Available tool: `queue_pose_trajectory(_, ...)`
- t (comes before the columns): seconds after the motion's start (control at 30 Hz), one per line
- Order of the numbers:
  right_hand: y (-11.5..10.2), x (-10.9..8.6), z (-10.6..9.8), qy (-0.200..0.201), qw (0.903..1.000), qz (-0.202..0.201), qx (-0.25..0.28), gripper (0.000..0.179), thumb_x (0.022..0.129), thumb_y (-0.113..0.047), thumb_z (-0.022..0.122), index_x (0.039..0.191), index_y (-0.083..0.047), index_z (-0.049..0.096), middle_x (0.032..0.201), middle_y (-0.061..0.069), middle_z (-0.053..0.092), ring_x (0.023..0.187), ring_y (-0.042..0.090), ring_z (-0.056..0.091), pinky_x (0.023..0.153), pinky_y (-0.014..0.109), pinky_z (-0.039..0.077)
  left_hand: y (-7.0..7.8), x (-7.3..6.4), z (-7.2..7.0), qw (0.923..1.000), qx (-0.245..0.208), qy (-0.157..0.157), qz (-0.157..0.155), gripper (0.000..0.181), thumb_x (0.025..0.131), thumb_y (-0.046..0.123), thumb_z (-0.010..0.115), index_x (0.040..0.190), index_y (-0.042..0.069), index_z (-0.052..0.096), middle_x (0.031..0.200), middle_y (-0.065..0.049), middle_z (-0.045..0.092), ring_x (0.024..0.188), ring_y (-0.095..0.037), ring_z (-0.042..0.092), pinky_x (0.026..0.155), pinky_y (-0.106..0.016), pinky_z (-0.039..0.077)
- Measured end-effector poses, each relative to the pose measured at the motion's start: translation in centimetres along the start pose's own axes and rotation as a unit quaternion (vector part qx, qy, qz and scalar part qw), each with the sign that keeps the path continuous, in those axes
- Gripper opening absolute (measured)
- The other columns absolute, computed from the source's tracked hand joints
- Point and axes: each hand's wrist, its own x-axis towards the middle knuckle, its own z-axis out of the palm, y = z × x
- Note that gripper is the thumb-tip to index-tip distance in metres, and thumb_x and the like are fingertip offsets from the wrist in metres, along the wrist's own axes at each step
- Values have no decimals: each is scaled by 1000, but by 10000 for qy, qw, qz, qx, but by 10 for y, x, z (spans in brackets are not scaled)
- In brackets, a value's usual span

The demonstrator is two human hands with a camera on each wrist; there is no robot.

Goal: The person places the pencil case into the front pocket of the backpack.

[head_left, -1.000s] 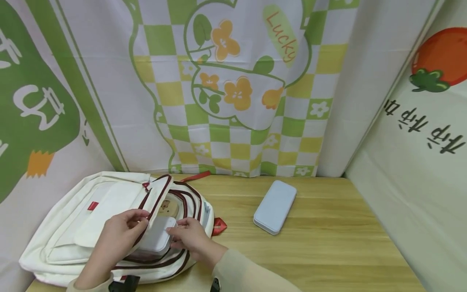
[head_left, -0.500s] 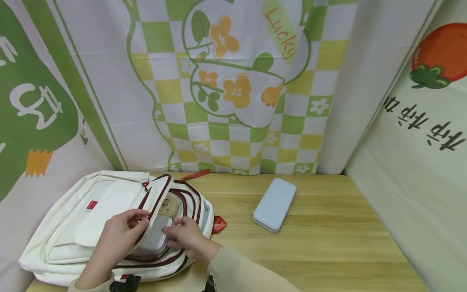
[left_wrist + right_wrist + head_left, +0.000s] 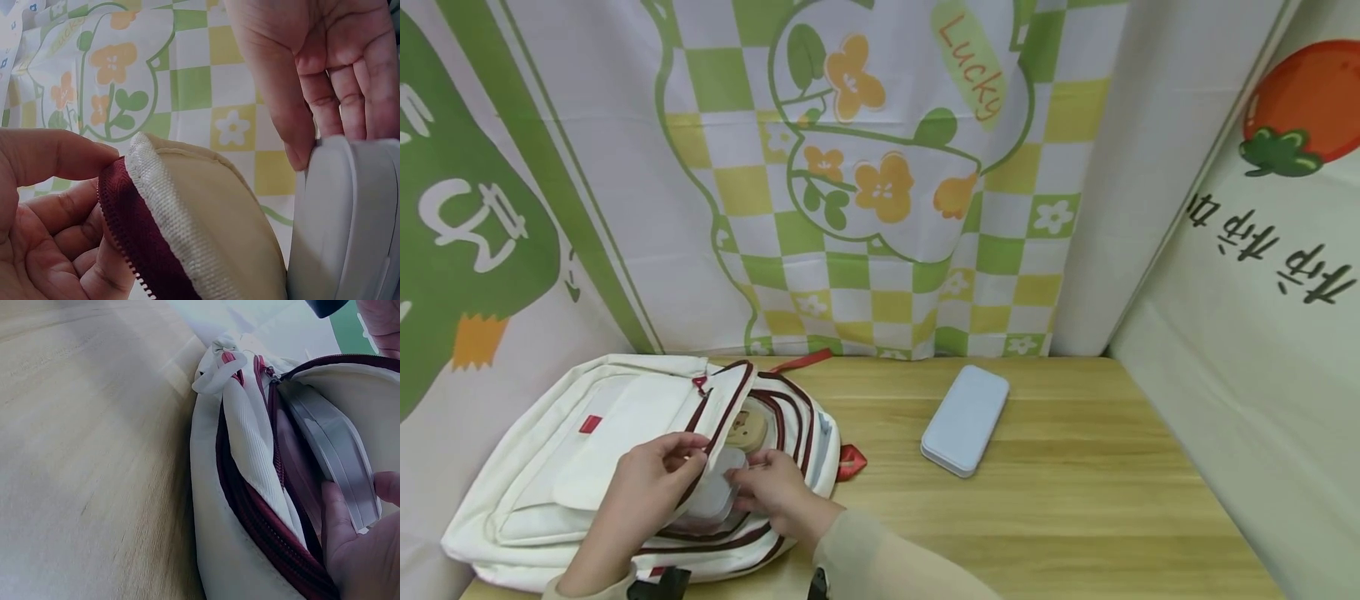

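Note:
A cream backpack (image 3: 617, 433) with dark red zips lies on its back at the left of the head view, its front pocket unzipped. My left hand (image 3: 651, 483) pinches the pocket's zip edge (image 3: 156, 231) between thumb and fingers and lifts it. With thumb and fingers, my right hand (image 3: 778, 492) grips the end of a whitish rounded box (image 3: 711, 497), which sits partly inside the pocket. In the right wrist view the box (image 3: 337, 444) stands on edge between the pocket walls. Beside it in the bag shows a beige item (image 3: 748, 427) with a small animal face.
A light blue oblong case (image 3: 967, 421) lies on the wooden table (image 3: 1075, 500), right of the backpack. A red strap (image 3: 850, 462) sticks out from the bag's right side. Printed curtains (image 3: 887, 292) hang behind the table and at both sides.
My right hand has moved a little left with the whitish box, which has slid further into the pocket. My left hand still holds the zip edge in about the same place.

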Motion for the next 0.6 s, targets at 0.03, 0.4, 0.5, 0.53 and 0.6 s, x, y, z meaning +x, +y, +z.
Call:
queue_pose_trajectory(0.03, 1, 0, 1, -19, 10000, -13, 20, 19, 90, 4, 68, 105, -2, 58, 96, 8, 67, 87, 25, 72, 76, 40, 61, 0, 0, 0, 10000, -13, -8, -19, 22, 93, 8, 67, 111, -4, 73, 86, -5, 73, 76, -13, 63, 63, -26, 48)
queue_pose_trajectory(0.4, 3, 2, 12, 194, 9997, -142, -69, 20, 89, 4, 69, 106, 0, 60, 94, 7, 68, 79, 20, 70, 73, 37, 61, 2, -1, 1, 9999, -37, -4, -137, 21, 94, 7, 67, 111, -5, 73, 87, -6, 73, 77, -14, 64, 63, -26, 49)
queue_pose_trajectory(0.5, 3, 2, 13, 213, 9996, -150, -100, 20, 89, 4, 70, 106, -1, 60, 94, 7, 68, 77, 18, 69, 71, 36, 60, 2, -1, 0, 9999, -28, -5, -155, 21, 94, 7, 67, 110, -5, 73, 87, -6, 73, 77, -13, 63, 63, -26, 49)
queue_pose_trajectory(0.53, 3, 1, 12, 205, 9996, -149, -111, 20, 89, 4, 70, 106, -1, 61, 94, 6, 68, 77, 18, 69, 71, 36, 60, 1, -1, 0, 9999, -32, -14, -167, 21, 94, 7, 67, 110, -5, 73, 87, -5, 73, 77, -13, 63, 63, -26, 49)
queue_pose_trajectory(0.6, 4, 1, 11, 152, 9997, -160, -98, 21, 89, 4, 69, 107, -1, 61, 94, 7, 68, 78, 19, 69, 71, 36, 61, 1, -1, 0, 9998, -42, -27, -179, 21, 95, 7, 67, 111, -5, 73, 87, -5, 73, 77, -12, 63, 63, -26, 49)
